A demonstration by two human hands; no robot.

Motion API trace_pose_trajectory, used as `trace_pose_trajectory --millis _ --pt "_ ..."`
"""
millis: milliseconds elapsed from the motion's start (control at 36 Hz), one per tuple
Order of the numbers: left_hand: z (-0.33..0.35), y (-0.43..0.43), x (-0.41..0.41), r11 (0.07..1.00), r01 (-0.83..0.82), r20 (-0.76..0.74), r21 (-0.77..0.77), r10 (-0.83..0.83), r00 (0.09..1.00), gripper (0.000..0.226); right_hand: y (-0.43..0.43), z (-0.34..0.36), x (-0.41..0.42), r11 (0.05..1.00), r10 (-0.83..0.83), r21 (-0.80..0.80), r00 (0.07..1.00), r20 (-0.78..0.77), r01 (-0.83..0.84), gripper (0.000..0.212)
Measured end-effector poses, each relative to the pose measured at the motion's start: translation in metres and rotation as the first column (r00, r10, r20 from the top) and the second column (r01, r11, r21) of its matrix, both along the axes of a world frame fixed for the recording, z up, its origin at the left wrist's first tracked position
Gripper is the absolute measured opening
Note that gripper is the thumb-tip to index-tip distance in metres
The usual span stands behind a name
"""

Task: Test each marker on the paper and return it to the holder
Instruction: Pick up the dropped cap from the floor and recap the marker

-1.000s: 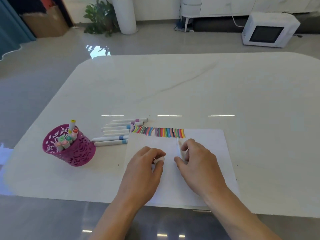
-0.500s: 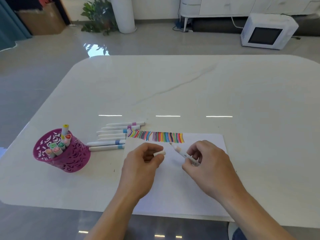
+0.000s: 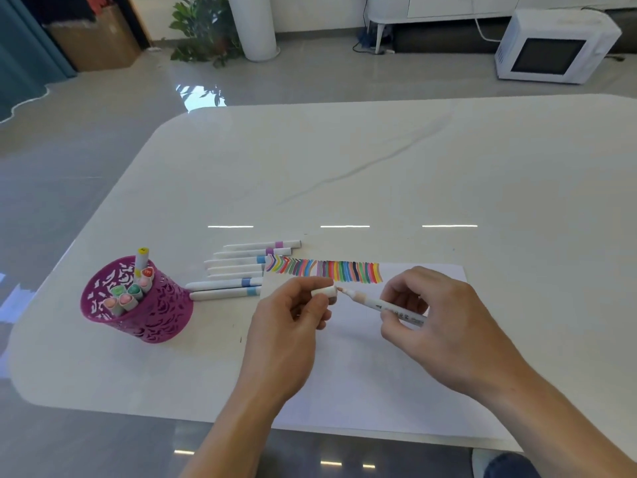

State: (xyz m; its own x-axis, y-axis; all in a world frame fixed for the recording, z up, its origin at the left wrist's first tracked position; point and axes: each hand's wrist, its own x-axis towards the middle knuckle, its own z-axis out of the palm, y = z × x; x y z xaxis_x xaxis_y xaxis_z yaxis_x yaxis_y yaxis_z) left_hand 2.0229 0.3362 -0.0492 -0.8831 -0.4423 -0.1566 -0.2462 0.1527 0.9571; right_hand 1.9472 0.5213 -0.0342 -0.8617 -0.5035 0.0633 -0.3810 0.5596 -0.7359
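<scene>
Marker (image 3: 367, 299): white barrel, peach collar, tip bare, in air over paper (image 3: 362, 381) nr table (image 3: 344, 167) front edge. R hand (image 3: 448, 326) pinches barrel; L hand (image 3: 286, 326) pinches white cap (image 3: 324, 291) right at tip.

home interior, houseplant (image 3: 203, 32), microwave (image 3: 551, 46)

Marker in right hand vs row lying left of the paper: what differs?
White peach-banded marker is uncapped; the row of white markers is capped. The right hand holds the first tilted over the white paper; the row lies flat on the table. Bands: peach versus purple and blue. Both have white barrels.
</scene>
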Motion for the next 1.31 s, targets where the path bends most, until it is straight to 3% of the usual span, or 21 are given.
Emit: trace_pose_trajectory --millis 111,278,556,806,1306 --pt "0.002 -0.001 -0.001 0.997 0.039 0.043 -0.067 -0.037 0.998 0.024 0.000 0.002 -0.001 1.000 -0.005 -0.009 1.000 -0.009 0.005 0.016" --pt "0.005 -0.003 0.000 0.997 -0.035 0.025 -0.074 0.037 0.999 0.011 0.001 0.003 -0.001 0.999 -0.037 -0.018 0.999 -0.021 0.037 0.016" --pt "0.007 -0.003 0.001 0.998 -0.068 0.002 0.019 0.068 0.998 0.013 -0.001 0.009 0.000 0.997 -0.029 -0.066 0.999 -0.017 0.028 0.015" --pt "0.005 -0.006 0.001 0.982 -0.065 0.046 -0.177 0.074 0.996 0.013 0.002 0.014 -0.001 0.997 0.026 -0.069 1.000 -0.013 -0.027 0.013" --pt "0.007 -0.009 0.003 0.954 0.096 0.031 -0.284 -0.091 0.995 0.027 0.002 0.010 -0.003 0.998 0.057 0.003 0.998 0.033 -0.057 0.015"
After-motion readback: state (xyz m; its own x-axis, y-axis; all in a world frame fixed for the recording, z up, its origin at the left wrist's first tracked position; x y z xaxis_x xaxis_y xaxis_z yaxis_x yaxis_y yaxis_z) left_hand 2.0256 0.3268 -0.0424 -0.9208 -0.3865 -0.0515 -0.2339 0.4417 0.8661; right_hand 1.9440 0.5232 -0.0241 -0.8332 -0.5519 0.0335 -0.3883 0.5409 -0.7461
